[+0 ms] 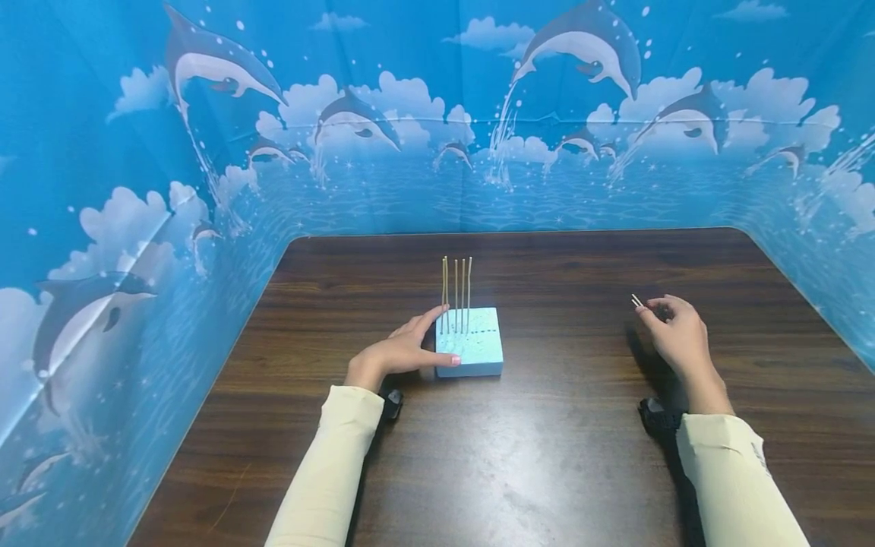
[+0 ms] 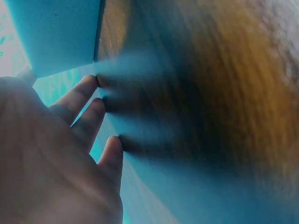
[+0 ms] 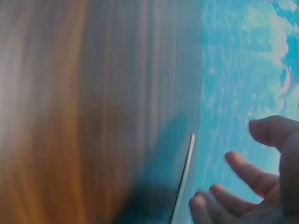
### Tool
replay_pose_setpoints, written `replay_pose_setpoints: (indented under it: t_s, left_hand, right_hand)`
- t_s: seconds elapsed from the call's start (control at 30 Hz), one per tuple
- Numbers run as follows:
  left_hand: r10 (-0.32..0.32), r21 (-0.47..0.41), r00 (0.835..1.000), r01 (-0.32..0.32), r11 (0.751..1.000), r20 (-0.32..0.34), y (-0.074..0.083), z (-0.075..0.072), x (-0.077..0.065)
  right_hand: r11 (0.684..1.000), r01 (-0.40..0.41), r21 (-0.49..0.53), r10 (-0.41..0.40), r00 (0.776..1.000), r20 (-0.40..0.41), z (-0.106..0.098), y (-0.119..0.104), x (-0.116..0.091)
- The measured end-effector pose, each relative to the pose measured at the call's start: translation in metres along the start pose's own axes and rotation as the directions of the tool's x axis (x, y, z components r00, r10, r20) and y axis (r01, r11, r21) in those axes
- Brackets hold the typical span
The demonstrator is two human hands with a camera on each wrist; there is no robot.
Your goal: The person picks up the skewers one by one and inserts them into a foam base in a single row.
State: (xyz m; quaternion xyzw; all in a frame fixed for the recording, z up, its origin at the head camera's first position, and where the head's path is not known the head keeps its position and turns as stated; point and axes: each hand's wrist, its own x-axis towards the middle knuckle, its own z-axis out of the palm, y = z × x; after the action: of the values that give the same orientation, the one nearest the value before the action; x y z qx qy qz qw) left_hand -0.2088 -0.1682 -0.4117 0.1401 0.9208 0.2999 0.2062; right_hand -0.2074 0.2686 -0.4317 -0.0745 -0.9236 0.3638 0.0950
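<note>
The back and both sides of the room are covered by a big blue cloth (image 1: 383,190) with dolphins, clouds and water printed on it. A dark brown wooden counter (image 1: 547,486) is set in front, with round far corners and a shiny patch where light is bounced back. Pale yellow sleeves (image 1: 328,471) are worn on both arms.

The left hand (image 1: 399,348) is spread wide against the blue block (image 1: 485,349): the thumb is laid on its near side, the first finger by its far left corner. Nothing is wrapped up in that grip. The right hand (image 1: 677,338) is held well apart, and thin sticks (image 1: 637,301) are pinched by its thumb and first finger (how tightly cannot be told).

The block is placed near the middle of the counter. Five tall sticks (image 1: 456,296) are stood up in its left part, so the work looks partly done. Two pale ends are seen poking from the right grip; these are not yet in the block, so they seem to be what is left. A row of tiny dark marks (image 1: 485,331) is seen on top (holes or just dots, it cannot be told).
</note>
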Motion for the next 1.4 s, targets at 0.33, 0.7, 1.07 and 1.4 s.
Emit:
replay_pose_setpoints:
  t_s: [0.33,0.7,1.07,1.4]
  left_hand:
    - [0.002,-0.007,1.0,-0.002,1.0,0.0,0.0,-0.001,-0.001]
    - [-0.007,-0.023,1.0,0.006,1.0,-0.009,0.001,-0.003,-0.005]
    - [0.004,-0.03,1.0,-0.004,1.0,-0.012,-0.005,0.001,-0.002]
    - [0.001,-0.027,1.0,-0.001,1.0,0.002,0.0,0.0,-0.002]
  right_hand:
    - [0.994,0.02,-0.11,-0.013,0.998,0.065,-0.017,0.045,-0.008]
    - [0.986,0.073,-0.149,-0.076,0.997,-0.017,-0.014,0.046,-0.009]
    - [0.987,0.046,-0.156,-0.054,0.997,-0.047,-0.011,0.043,-0.008]
    - [0.99,-0.004,-0.141,-0.003,0.999,-0.045,-0.012,0.044,-0.01]
